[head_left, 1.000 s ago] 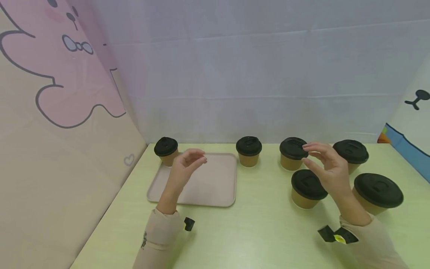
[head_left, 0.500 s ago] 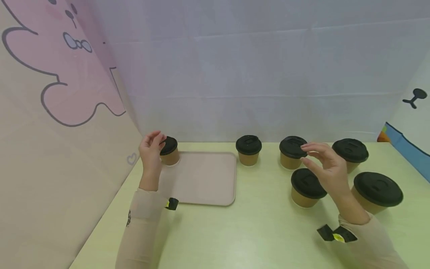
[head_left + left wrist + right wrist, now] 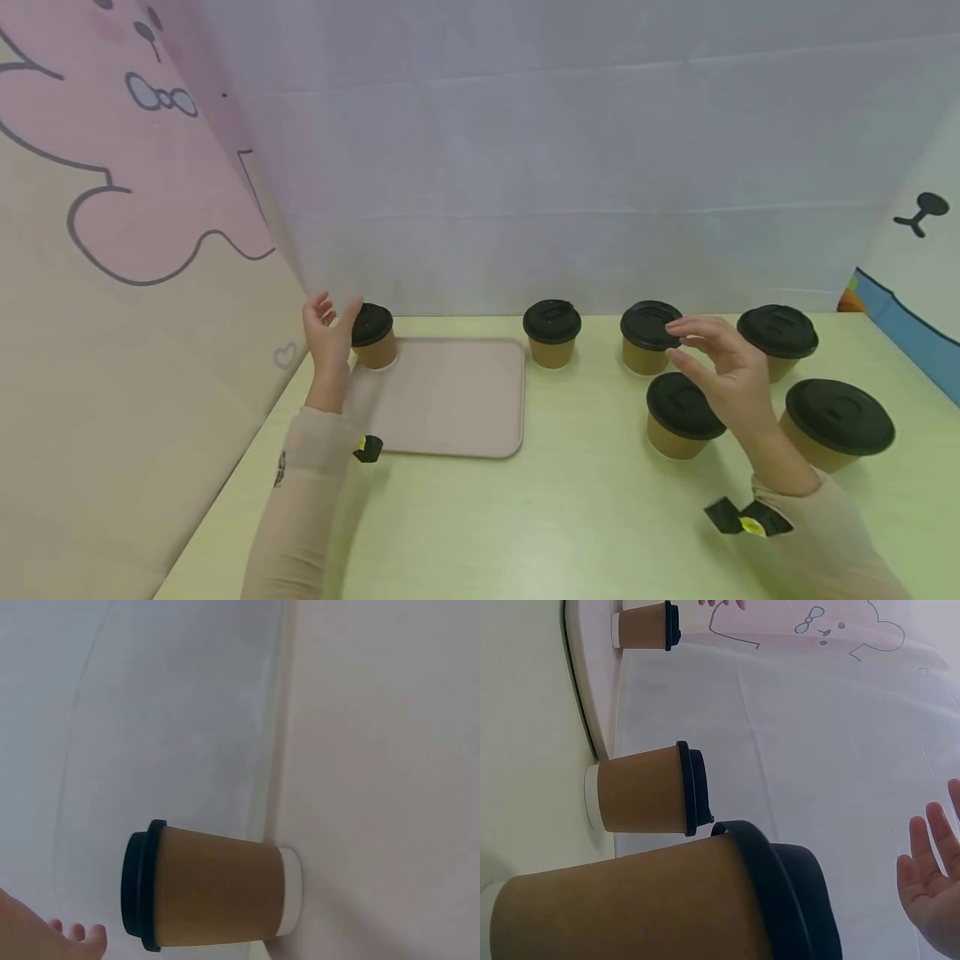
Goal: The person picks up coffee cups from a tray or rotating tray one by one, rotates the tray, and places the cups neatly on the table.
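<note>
My left hand (image 3: pixel 327 337) is raised at the left side of a brown paper cup with a black lid (image 3: pixel 377 350), its thumb overlapping the lid's edge in the head view. That cup stands upright on the back left corner of a beige tray (image 3: pixel 450 400). In the left wrist view a gap shows between the fingertips (image 3: pixel 96 939) and the lid. My right hand (image 3: pixel 727 371) hovers among the cups on the right, thumb and fingers apart with nothing between them. Closest to its fingertips is another lidded cup (image 3: pixel 645 358); a nearer cup (image 3: pixel 678 437) is partly behind the hand.
One lidded cup (image 3: pixel 552 350) stands just right of the tray. Two wider-lidded cups, one at the back (image 3: pixel 777 333) and one in front (image 3: pixel 836 417), stand at the far right. A grey-white curtain (image 3: pixel 525 208) hangs behind the pale green table (image 3: pixel 510 525).
My left hand has moved left from over the tray to the outer side of the tray's cup, and its thumb and fingers have spread. My right hand has stayed almost still.
</note>
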Demonstrator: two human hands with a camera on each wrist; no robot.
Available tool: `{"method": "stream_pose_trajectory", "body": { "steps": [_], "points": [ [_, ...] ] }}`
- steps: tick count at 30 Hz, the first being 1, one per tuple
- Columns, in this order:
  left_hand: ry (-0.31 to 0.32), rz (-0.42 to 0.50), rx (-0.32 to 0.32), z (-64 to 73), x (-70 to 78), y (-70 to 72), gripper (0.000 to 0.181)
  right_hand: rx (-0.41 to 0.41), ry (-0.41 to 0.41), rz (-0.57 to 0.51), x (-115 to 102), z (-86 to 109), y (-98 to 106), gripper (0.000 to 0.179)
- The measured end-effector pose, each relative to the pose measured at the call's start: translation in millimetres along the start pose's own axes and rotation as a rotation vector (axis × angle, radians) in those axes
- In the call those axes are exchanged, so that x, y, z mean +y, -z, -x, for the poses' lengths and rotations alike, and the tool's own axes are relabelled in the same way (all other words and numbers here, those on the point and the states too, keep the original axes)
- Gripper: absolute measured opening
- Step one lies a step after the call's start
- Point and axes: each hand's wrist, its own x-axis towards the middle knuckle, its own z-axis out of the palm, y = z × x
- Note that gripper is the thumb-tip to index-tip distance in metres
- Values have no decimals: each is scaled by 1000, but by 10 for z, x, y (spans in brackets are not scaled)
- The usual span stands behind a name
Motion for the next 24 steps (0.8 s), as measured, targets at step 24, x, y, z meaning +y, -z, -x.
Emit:
{"method": "stream_pose_trajectory", "body": {
  "steps": [24],
  "points": [
    [80, -302, 5, -200, -473, -145, 111, 32, 3, -67, 21, 19, -7, 22]
  ]
}}
